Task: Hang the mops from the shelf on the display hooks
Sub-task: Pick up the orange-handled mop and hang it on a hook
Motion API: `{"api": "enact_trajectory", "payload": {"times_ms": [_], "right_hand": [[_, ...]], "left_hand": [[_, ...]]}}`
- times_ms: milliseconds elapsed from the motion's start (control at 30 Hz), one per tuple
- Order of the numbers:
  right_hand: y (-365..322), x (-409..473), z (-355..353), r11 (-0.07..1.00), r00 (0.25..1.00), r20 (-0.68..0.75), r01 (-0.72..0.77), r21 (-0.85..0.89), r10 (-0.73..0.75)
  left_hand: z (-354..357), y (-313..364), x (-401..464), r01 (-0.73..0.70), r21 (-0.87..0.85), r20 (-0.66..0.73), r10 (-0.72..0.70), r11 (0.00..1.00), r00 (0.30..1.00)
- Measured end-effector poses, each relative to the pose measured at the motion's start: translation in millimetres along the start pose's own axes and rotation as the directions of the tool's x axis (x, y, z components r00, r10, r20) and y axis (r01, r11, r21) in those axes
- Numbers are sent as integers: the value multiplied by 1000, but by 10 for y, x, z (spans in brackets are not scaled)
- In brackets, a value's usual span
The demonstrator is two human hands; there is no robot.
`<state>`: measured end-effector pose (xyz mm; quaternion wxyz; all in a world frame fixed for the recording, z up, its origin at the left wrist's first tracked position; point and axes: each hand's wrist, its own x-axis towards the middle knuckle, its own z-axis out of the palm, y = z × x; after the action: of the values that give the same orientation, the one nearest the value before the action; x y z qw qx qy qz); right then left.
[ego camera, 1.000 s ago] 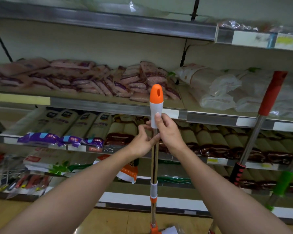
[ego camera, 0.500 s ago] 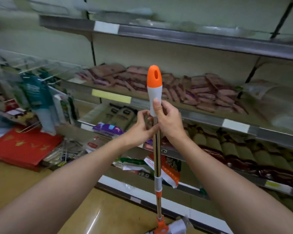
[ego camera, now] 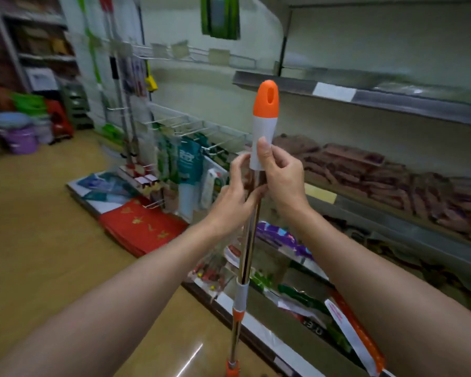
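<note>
one mop [ego camera: 249,235] upright, left hand [ego camera: 233,202] and right hand [ego camera: 282,178] each wrapped round its pole

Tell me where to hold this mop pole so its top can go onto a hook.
Hold the mop pole on the white sleeve and bare metal below the orange cap, from both sides, as the left hand and right hand do. It stands upright; that leaves the hanging hole free.

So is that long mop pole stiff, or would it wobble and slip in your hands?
The mop pole looks like shiny metal tube, so probably stiff but slick. It runs straight under both hands, with no visible sag. The white-and-orange grip, held by the right hand, likely gives surer hold than the left hand on bare metal.
</note>
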<state>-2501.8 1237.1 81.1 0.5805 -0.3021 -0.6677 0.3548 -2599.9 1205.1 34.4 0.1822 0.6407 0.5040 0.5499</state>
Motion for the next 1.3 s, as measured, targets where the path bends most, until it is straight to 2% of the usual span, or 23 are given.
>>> {"api": "enact_trajectory", "payload": {"times_ms": [133,267,567,800,1033,1133,1300], "right_hand": [[-127,194,582,987,999,47,-3,159,-5],[-129,379,1266,991,995,92,29,131,-42],[-4,961,2750,965,971,201,74,253,-127],[-38,1513,3895,942,938,287,98,321,-195],[36,1872,4970,924,915,311,137,357,-256],[77,2011,5463,931,917,318,126,343,-241],[126,2260,6258,936,917,276,209,284,-289]], "left_hand": [[-612,-89,94,-33,74,-96,40,997,995],[-1169,-272,158,6,200,-179,31,980,983],[-2381,-965,440,132,448,-231,-29,884,973],[-3316,-1341,850,201,418,-355,-44,886,934],[-4165,-1857,1174,249,388,-467,-44,888,883],[-4593,-2120,1303,240,376,-466,-41,895,884],[-5346,-2548,1535,188,368,-414,-20,911,910]]}}
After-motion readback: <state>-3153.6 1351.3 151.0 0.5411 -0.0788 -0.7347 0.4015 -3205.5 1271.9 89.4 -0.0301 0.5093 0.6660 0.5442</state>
